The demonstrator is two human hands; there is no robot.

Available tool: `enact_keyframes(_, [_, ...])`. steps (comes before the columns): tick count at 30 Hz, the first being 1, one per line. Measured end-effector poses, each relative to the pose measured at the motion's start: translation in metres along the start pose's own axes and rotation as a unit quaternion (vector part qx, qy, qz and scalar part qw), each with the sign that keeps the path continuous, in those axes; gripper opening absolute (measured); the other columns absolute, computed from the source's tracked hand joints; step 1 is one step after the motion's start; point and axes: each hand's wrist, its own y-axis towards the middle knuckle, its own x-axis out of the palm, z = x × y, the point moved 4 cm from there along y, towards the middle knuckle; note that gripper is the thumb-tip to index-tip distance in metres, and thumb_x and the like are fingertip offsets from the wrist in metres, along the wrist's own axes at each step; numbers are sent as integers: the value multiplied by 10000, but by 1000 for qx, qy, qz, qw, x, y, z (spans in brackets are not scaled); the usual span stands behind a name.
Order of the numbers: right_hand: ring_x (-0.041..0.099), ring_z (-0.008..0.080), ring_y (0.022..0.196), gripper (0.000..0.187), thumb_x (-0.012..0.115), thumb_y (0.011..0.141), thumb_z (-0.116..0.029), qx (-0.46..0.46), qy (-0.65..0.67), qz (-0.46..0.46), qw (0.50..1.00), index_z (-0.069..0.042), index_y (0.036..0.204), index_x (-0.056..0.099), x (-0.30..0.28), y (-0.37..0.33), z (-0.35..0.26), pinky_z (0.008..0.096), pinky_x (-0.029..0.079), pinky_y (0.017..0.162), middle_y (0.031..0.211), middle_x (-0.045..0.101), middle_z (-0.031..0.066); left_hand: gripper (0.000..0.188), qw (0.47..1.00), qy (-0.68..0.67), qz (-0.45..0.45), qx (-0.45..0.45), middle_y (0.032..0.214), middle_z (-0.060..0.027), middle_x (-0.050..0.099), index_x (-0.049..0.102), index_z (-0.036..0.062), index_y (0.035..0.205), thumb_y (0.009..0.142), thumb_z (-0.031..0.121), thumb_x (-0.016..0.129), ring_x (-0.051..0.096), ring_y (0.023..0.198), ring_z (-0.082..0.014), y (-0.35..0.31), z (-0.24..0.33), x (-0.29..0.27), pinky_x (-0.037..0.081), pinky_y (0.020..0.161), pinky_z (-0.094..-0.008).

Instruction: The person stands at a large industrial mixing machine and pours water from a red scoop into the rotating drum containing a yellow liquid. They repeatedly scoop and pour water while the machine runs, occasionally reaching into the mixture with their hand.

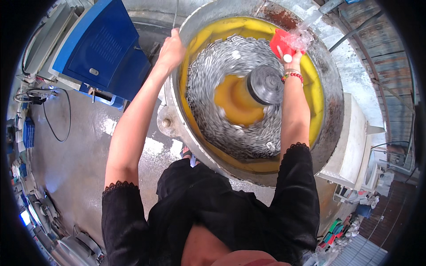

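Rinsing in hand: right hand [290,55] pinching red scoop [280,41] under water stream [306,24] at tub's [330,115] 1 o'clock; left hand [171,48] clasping rim at 10 o'clock. Next probably calling for steady pouring over metal pieces [208,88].

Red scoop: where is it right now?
In the head view, the red scoop is in the right hand, upper right, held over the far inner rim of the big round metal tub, under water pouring from a pipe.
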Motion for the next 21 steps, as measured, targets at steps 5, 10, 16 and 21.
enact_keyframes(5, [419,376,1175,470,461,869,-256,-47,-5,-80,996,-125,1300,328,-5,-1,0,631,486,765,1364,350,125,527,1000,7,-10,-4,1120,-339,486,303,-10,1284,778,18,447,503,1058,-437,4,1,2,404,905,-452])
enact_keyframes(10, [421,366,1177,463,435,865,-254,-45,12,-40,998,-114,1295,337,-8,-4,2,629,483,775,1352,365,122,538,1000,10,-4,2,1125,-332,487,303,-10,1290,771,6,445,500,1066,-431,4,2,2,402,912,-446])
enact_keyframes(16, [444,350,1155,460,442,862,-255,-62,16,-80,995,-100,1284,346,-8,-15,-7,571,502,801,1310,414,126,530,1000,21,2,15,1089,-328,512,313,-14,1276,769,15,465,506,1057,-427,3,5,0,407,906,-440])
enact_keyframes(21, [462,344,1136,460,448,861,-256,-98,-26,-165,981,-88,1278,349,-40,-20,-42,538,513,810,1288,437,129,492,999,41,11,25,973,-310,571,340,-31,1222,763,43,501,551,967,-438,8,-2,3,435,851,-471])
